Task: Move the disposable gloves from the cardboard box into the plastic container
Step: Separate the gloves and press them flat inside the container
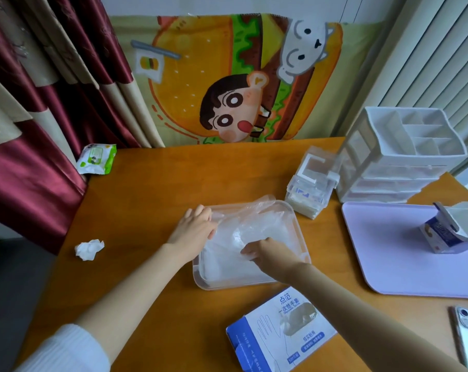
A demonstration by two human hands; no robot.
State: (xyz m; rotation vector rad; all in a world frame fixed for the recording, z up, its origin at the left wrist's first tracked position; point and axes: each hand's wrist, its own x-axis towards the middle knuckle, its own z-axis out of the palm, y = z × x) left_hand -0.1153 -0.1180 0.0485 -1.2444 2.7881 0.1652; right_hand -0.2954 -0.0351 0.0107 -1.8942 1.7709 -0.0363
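Gloves (254, 224) in container (222, 284), spilling over far edge nearest flat-fingered left hand (195, 226); right hand (270, 253) curled on them, grip unclear.

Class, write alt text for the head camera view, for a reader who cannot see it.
A person's left hand and right hand rest on a heap of clear disposable gloves in a shallow plastic container on a wooden table. The blue-and-white cardboard box lies flat nearer the person.
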